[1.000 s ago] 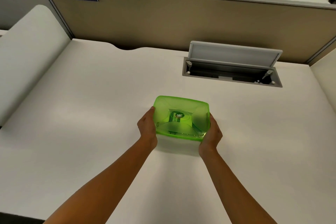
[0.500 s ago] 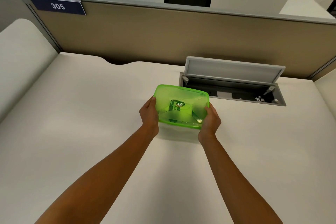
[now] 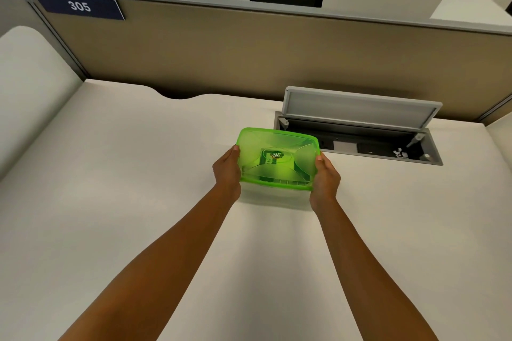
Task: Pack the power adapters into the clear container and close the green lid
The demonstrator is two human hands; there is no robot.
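A clear container with its green lid point(image 3: 278, 156) on top is held a little above the white desk, tilted slightly toward me. My left hand point(image 3: 226, 171) grips its left side and my right hand point(image 3: 324, 177) grips its right side. Through the translucent lid a label and dark shapes show faintly; the power adapters cannot be made out clearly. A shadow lies on the desk beneath the container.
An open grey cable hatch point(image 3: 360, 130) with its flap raised sits in the desk just behind and right of the container. A beige partition point(image 3: 249, 50) with a "305" sign point(image 3: 79, 5) bounds the desk's far edge. Black chairs stand beyond it.
The container, held in both hands, has moved away from me toward the cable hatch and lifted slightly. My view has tilted up, showing more of the partition and chairs.
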